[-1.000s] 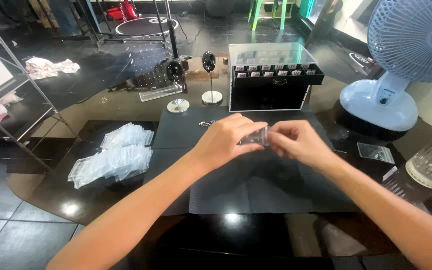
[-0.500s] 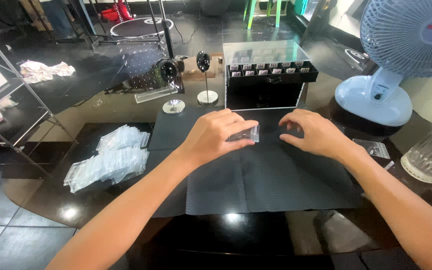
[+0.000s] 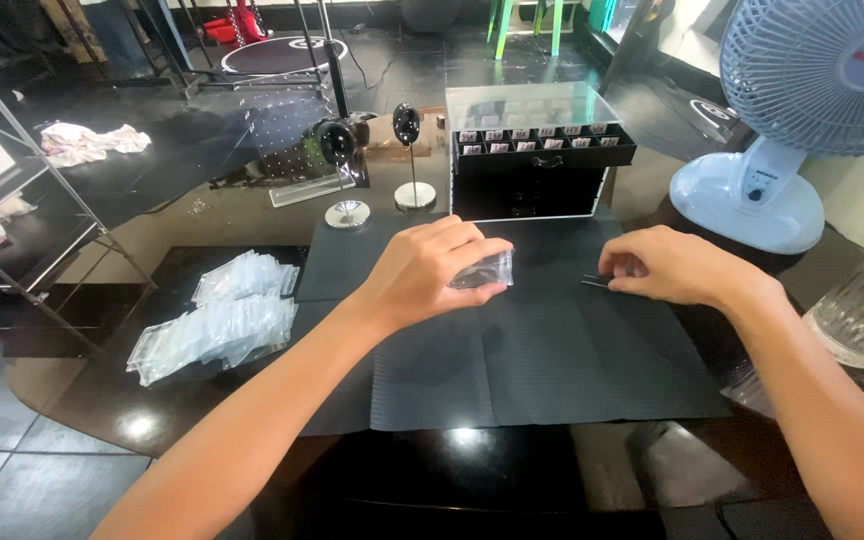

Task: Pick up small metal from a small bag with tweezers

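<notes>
The left hand (image 3: 432,275) pinches a small clear bag (image 3: 482,270), long side flat. The right hand (image 3: 672,265) (fingers curled down) presses a thin metal piece (image 3: 594,283) just right of it.

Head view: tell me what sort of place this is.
Probably a small jewellery or accessory packing bench in a shop or workshop. A black organiser box holds rows of labelled slots, a pile of small clear bags lies on the glass table, and two small display stands stand behind.

Counted on the dark glass tabletop

Two bare hands, one small clear plastic pouch (image 3: 482,270), one black ribbed mat (image 3: 512,360), two round-footed metal stands (image 3: 410,160), one black drawer box (image 3: 537,170), one white fan (image 3: 782,120) far right.
</notes>
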